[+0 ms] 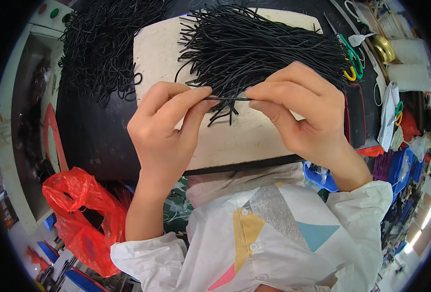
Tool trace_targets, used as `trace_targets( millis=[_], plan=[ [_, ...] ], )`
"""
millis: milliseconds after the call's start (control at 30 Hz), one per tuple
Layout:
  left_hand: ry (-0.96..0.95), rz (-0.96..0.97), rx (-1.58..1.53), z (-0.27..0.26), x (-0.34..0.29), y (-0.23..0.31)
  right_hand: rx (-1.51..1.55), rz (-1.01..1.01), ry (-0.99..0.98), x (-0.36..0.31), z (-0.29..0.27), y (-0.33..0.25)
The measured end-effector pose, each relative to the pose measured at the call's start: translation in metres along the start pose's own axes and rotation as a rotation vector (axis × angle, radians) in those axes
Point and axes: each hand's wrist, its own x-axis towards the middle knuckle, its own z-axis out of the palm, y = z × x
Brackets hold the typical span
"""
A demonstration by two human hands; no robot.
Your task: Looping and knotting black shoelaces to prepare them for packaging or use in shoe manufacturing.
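1. The left hand (169, 117) has its grip closed in a thumb-and-finger pinch on the left end of a short black cord (229, 99).
2. The right hand (305, 104) pinches the other end in the same way, so the cord is held straight and level between them.
3. That cord is above a pale board (235, 146), near the lower edge of a pile of black cords (259, 48).
4. Left of the board, a tangled black heap (111, 48) lies on the dark table (93, 141).

Smooth, rubbery-looking black cords (254, 48); matt pale board (235, 143); glossy red plastic bag (74, 228)
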Motion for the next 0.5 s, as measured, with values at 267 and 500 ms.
trace_targets(
  millis=[267, 500],
  plan=[
    [-0.023, -0.862, -1.223, -0.007, -0.007, 0.018, 0.539, 0.44, 0.026, -0.009, 0.012, 0.005],
    [0.137, -0.95, -1.318, 0.007, -0.016, 0.025, 0.562, 0.429, 0.057, -0.022, 0.031, 0.002]
  ],
)
